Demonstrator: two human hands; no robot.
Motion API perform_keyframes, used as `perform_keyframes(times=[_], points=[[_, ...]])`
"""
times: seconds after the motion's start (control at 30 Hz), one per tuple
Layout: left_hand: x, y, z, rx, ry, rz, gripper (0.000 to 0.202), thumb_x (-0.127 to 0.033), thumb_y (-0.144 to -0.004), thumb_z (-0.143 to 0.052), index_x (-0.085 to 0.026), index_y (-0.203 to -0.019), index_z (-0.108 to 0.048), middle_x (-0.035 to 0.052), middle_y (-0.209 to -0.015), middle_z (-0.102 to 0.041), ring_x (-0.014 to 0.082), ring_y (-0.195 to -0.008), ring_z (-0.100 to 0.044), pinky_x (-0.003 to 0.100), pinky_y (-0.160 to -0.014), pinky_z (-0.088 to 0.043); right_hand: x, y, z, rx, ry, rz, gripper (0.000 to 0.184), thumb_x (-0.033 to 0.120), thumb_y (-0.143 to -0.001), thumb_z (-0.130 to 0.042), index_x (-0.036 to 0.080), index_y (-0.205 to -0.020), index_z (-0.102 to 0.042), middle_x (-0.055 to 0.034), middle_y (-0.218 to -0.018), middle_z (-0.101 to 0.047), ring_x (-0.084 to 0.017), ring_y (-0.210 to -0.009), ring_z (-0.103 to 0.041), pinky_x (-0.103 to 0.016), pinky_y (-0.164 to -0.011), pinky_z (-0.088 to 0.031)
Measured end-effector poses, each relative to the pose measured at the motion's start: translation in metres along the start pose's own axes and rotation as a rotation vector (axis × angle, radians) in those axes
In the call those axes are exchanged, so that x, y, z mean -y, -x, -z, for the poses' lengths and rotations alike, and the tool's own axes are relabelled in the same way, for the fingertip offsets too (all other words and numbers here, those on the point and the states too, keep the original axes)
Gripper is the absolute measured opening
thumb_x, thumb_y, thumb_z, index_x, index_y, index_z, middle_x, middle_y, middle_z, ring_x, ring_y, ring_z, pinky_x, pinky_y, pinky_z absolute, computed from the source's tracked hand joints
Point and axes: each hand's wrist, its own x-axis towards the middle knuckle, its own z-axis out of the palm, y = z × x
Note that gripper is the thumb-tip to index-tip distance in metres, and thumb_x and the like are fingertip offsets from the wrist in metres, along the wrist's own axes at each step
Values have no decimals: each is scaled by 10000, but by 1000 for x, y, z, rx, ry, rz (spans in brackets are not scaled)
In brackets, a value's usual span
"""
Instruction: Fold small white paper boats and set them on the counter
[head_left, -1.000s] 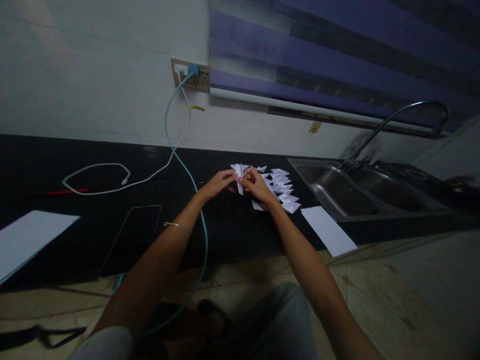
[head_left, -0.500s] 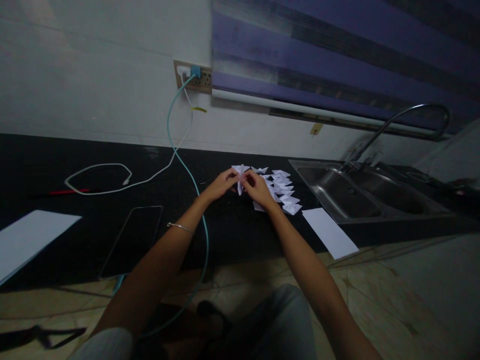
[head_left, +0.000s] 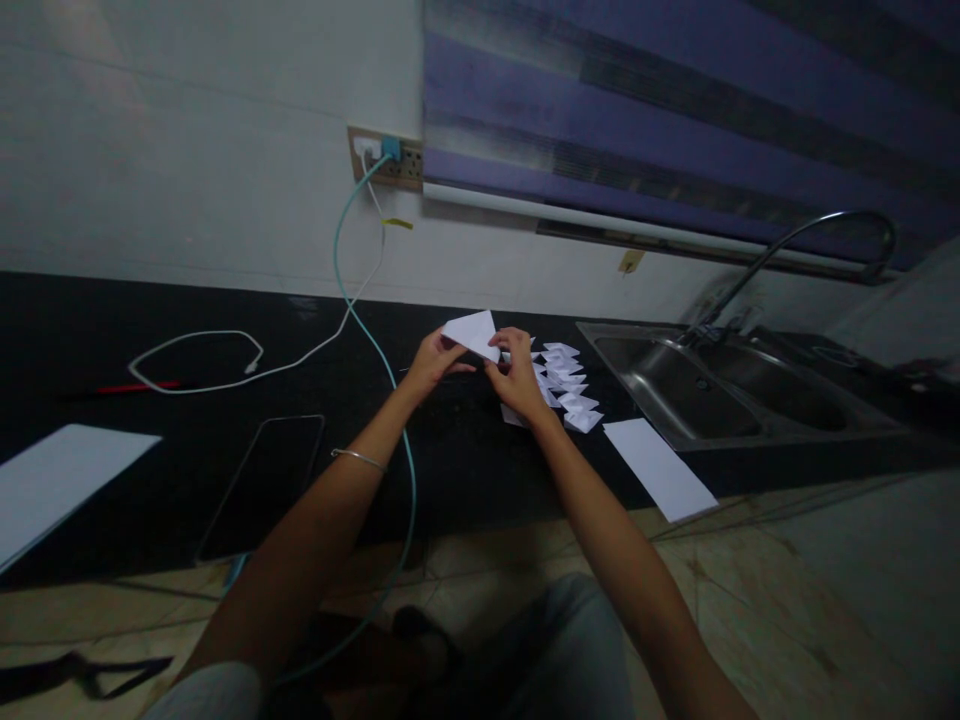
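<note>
A folded white paper (head_left: 471, 332) is raised above the dark counter, its broad flat face and pointed corners showing. My left hand (head_left: 432, 364) has the paper's left edge between thumb and fingers. At the opposite corner, my right hand (head_left: 516, 370) pinches it with thumb and fingertips. Just right of my right hand lie several folded paper boats (head_left: 577, 400) in close rows, partly hidden behind that hand and wrist.
Flat white sheets (head_left: 660, 468) lie by the steel sink (head_left: 679, 385); more paper (head_left: 71, 480) is at far left. A phone (head_left: 262, 485), red pen (head_left: 139, 387) and white cable (head_left: 195, 388) rest on the counter. A teal cable (head_left: 412, 480) passes under my left forearm.
The folded paper has turned from a narrow, edge-on pointed shape to a broad flat face. My hands have moved slightly apart, with the left fingers more spread.
</note>
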Motion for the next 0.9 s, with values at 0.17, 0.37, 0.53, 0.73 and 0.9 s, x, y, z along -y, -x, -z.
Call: perform_keyframes(times=[0.17, 0.37, 0.53, 0.73, 0.9], points=[[4, -2, 5, -6, -34, -8, 426, -273, -712, -741, -158, -1081, -562, 96, -948, -674, 227, -863, -668, 252, -587, -597, 1, -1, 1, 144, -92, -26, 182, 231, -870, -500, 230, -1046, -544, -55, -1038, -569, -216, -953, -531, -389, -809, -499], [-3, -4, 12, -15, -69, -89, 539, -291, -737, -711, -249, -1177, -402, 30, -894, -672, 170, -749, -679, 230, -530, -563, -2, -2, 3, 41, -177, -143, 163, 272, -858, -526, 236, -1008, -578, -28, -957, -594, -173, -760, -552, -328, -673, -512], [-12, -1, 11, 39, -135, -126, 484, -256, -720, -694, -207, -1167, -516, 55, -943, -666, 189, -797, -665, 231, -512, -557, -6, -2, 3, 90, -326, -199, 167, 266, -843, -523, 244, -997, -586, -22, -920, -598, -161, -727, -583, -299, -602, -526], [-9, -2, 12, -21, -151, -147, 241, -248, -729, -660, -174, -943, -575, 37, -869, -643, 145, -708, -637, 216, -478, -539, -8, -3, 2, 97, -439, -241, 168, 295, -830, -525, 254, -968, -612, -22, -988, -603, -158, -770, -608, -279, -581, -538], [-14, 0, 15, -13, -146, -146, 292, -196, -700, -682, -193, -944, -522, 17, -827, -620, 134, -664, -637, 188, -457, -506, -12, -4, 4, 72, -435, -242, 219, 324, -824, -545, 248, -1000, -651, -38, -1062, -623, -188, -871, -608, -293, -622, -548]])
